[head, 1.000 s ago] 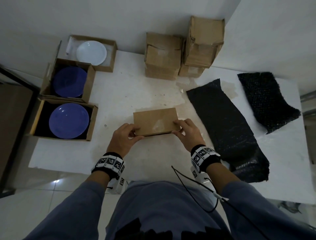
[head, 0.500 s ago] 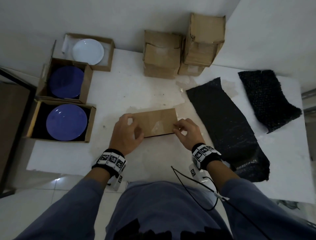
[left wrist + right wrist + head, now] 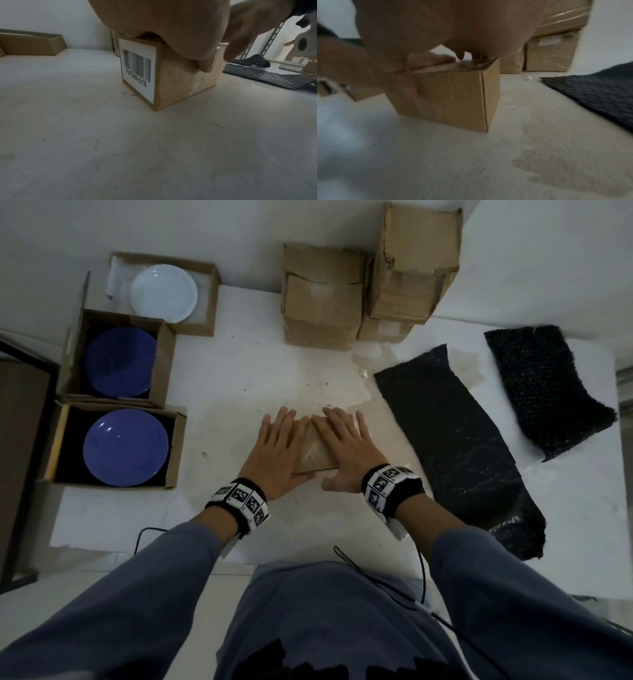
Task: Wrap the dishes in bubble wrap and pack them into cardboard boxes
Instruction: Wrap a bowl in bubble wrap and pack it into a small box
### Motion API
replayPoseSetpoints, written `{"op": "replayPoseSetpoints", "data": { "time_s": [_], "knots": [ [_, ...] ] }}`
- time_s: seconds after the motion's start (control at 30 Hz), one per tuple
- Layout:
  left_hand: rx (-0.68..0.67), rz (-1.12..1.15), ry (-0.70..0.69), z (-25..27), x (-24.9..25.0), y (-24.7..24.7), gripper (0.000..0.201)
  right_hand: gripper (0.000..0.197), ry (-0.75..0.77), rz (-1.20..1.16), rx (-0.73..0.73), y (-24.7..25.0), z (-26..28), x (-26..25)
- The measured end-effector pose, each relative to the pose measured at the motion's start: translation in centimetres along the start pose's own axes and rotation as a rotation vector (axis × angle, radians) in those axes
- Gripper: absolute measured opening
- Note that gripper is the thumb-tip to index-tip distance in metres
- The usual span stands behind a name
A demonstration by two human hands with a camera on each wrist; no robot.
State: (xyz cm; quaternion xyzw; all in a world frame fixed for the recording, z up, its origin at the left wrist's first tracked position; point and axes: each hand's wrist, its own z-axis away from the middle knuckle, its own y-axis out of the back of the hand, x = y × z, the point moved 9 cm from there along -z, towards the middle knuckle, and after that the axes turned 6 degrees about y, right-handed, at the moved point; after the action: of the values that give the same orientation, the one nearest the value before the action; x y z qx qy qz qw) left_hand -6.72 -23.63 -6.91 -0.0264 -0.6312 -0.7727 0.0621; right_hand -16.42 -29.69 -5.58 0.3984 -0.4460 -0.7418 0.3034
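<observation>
A small closed cardboard box (image 3: 313,451) (image 3: 178,83) (image 3: 452,94) stands on the white table, straight in front of me. My left hand (image 3: 279,448) lies flat on its top left part, fingers straight. My right hand (image 3: 344,445) presses flat on its top right part. A barcode label (image 3: 138,70) covers the box's left side. Two blue plates (image 3: 125,448) (image 3: 118,362) and a white plate (image 3: 163,293) lie in open boxes at the left. Two sheets of black bubble wrap (image 3: 455,440) (image 3: 544,388) are spread at the right.
Closed cardboard boxes (image 3: 322,296) (image 3: 411,265) are stacked against the back wall. The table's front edge (image 3: 102,546) runs just before my wrists. A dark cabinet (image 3: 20,446) stands left of the table. Cables hang near my waist.
Both hands have moved from the box's front corners up onto its top and now lie flat there. The box sits slightly farther from me and looks narrower under my hands.
</observation>
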Motion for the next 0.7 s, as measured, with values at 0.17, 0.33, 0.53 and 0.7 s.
{"op": "replayPoseSetpoints", "data": {
  "time_s": [0.17,0.33,0.53,0.7],
  "knots": [
    [-0.011,0.084,-0.002,-1.7,-0.6,1.1,0.108,0.128,-0.025,0.16,-0.043,-0.6,-2.3,0.2],
    [-0.036,0.072,0.075,-2.6,-0.6,1.0,0.124,0.111,-0.008,0.161,0.047,-0.7,-2.5,0.2],
    [-0.007,0.092,0.044,-2.7,-0.7,1.0,0.12,0.105,-0.006,0.119,0.079,-0.5,-2.7,0.2],
    [-0.006,0.105,0.033,-2.8,-0.7,0.9,0.118,0.102,-0.006,0.105,0.083,-0.5,-2.8,0.2]
  ]
}}
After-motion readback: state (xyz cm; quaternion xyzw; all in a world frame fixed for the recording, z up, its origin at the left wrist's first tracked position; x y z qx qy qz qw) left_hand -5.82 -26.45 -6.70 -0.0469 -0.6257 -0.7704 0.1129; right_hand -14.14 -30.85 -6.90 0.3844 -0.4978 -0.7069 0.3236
